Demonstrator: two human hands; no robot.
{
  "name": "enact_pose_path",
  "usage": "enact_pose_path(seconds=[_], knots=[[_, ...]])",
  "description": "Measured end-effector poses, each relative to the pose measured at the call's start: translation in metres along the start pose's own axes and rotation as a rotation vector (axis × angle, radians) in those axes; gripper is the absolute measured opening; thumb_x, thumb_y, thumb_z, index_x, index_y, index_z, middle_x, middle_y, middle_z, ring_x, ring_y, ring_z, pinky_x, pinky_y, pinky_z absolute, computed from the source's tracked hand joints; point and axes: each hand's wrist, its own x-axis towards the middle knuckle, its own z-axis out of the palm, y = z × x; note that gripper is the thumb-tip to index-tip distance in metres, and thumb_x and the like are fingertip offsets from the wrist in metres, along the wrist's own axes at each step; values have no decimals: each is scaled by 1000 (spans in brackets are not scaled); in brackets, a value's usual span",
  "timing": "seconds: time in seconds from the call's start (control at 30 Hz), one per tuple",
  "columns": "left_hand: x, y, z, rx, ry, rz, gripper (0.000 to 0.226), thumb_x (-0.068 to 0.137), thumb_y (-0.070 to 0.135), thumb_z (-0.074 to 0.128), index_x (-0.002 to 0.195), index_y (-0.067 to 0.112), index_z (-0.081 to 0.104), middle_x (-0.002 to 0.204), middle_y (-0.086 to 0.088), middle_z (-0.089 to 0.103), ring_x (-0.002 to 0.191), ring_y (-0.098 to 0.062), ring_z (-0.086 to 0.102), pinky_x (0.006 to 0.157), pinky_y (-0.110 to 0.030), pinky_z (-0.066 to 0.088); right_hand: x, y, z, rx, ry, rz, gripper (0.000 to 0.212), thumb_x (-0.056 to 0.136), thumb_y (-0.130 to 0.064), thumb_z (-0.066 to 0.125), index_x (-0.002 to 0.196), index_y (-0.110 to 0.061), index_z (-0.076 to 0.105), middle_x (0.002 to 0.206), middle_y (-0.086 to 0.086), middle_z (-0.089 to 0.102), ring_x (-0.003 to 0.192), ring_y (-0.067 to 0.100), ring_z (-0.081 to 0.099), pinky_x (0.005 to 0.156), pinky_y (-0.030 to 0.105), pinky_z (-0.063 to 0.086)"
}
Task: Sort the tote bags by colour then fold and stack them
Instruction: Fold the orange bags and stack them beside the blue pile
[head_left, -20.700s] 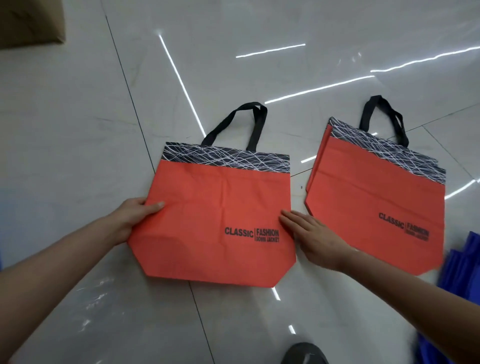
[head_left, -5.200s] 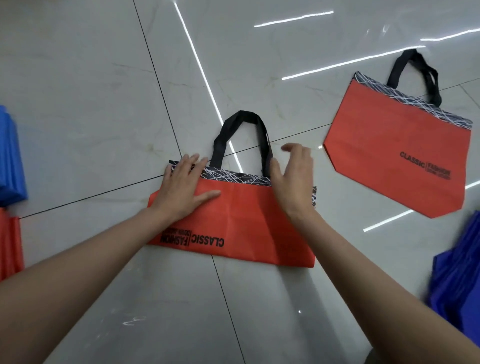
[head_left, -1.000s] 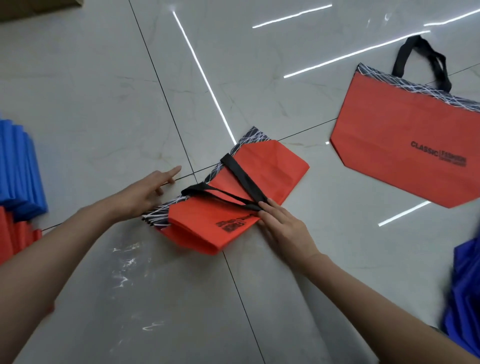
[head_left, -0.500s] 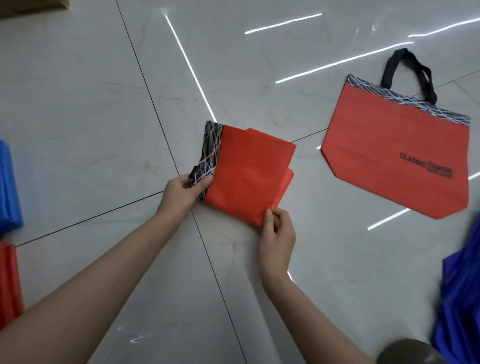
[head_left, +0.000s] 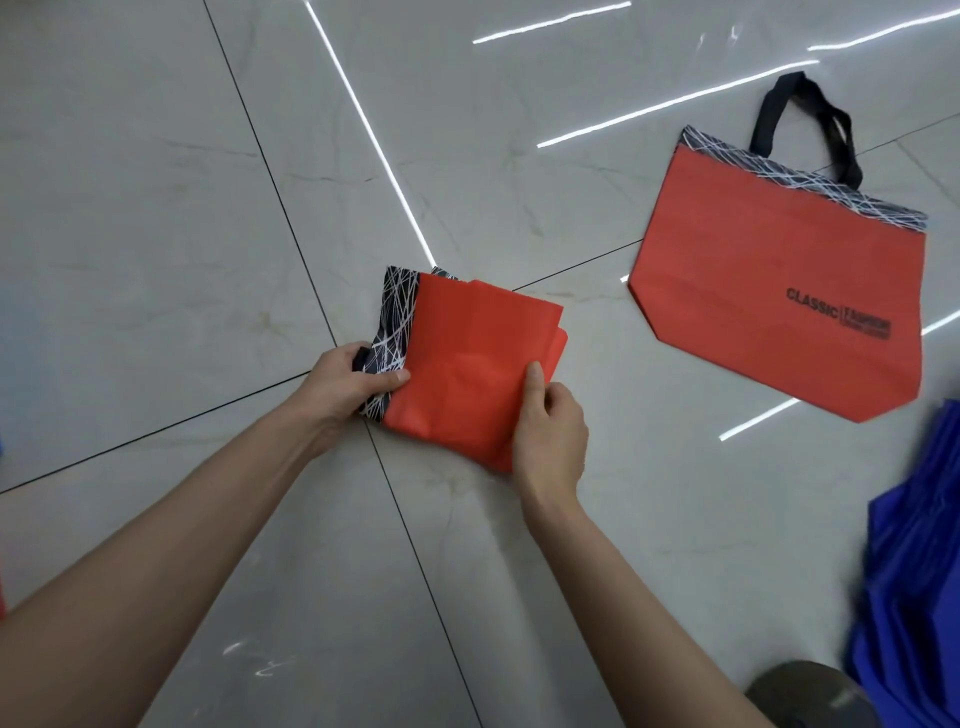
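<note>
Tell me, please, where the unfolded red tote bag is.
The unfolded red tote bag lies flat on the floor, upper right in the head view, right of the folded red bag.

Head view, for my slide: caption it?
Left hand and right hand hold a folded red tote; an unfolded tote lies nearby.

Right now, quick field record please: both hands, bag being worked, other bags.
left hand: grips the patterned-band edge of the folded red bag
right hand: pinches that bag's near right corner
folded red bag: compact rectangle, held by both hands
flat red bag: unfolded on the floor, far right, handles out, untouched
blue bags: pile at right edge, blurred
</note>
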Motion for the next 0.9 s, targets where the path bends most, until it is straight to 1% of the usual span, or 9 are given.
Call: enact_pose_path(seconds=[0.1,0.27,0.4,0.47,0.57,0.67,0.73,0.8,0.9], knots=[[-4,-2,1,-93,-8,-40,24,75,-8,67,94,7,62,93,-9,67,78,-17,64,69,-21,56,5,2,8,-125,104,-17,40,100,-38,37,70,-12,46,72,3,55,73,26,52,60,32,30],[-7,1,1,-113,-51,-141,27,74,-7,68,96,8,63,90,-9,67,71,-17,65,67,-26,56,4,2,16,-138,170,33,23,100,-23,41,107,-3,50,102,14,64,96,32,57,66,29,26],[-10,7,4,-53,-35,-141,20,76,18,75,94,15,65,88,-3,72,77,-18,69,73,-29,56,2,5,17,-157,127,-1,19,99,-20,41,108,-5,48,100,15,64,96,34,58,66,31,27],[-11,7,4,-53,-27,-109,19,78,25,73,93,17,65,90,-2,72,78,-16,69,72,-28,55,3,5,12,-115,80,-13,20,98,-23,42,107,-6,48,95,10,62,96,32,58,69,30,31],[-15,3,3,-11,-42,-68,17,80,19,71,94,17,63,93,-3,70,73,-11,69,66,-24,57,8,-2,2,-63,-26,13,36,96,-48,39,107,-14,46,87,-5,55,89,21,55,75,30,34],[-16,0,6,72,-25,-45,19,77,22,74,92,14,64,90,-3,70,67,-9,68,61,-21,55,19,-5,2,-168,-56,-16,43,96,-54,33,104,-14,48,86,-4,54,89,24,55,75,31,34],[-14,1,10,239,72,-41,27,73,36,77,79,14,62,79,-3,68,66,-15,64,59,-25,49,26,-3,4,-268,3,-44,42,98,-49,33,96,-11,49,86,1,56,90,28,57,71,32,35],[-11,1,15,599,247,-70,49,69,58,72,66,14,51,65,0,56,65,-21,55,58,-27,37,31,1,7,-419,52,-69,42,99,-47,32,90,-10,50,90,7,60,89,30,57,69,33,35],[-13,3,26,891,460,-47,59,69,72,60,81,15,60,74,-1,59,78,-27,56,66,-30,35,38,2,9,-635,54,-146,48,100,-48,29,94,-10,57,97,10,64,90,31,59,67,33,34]])
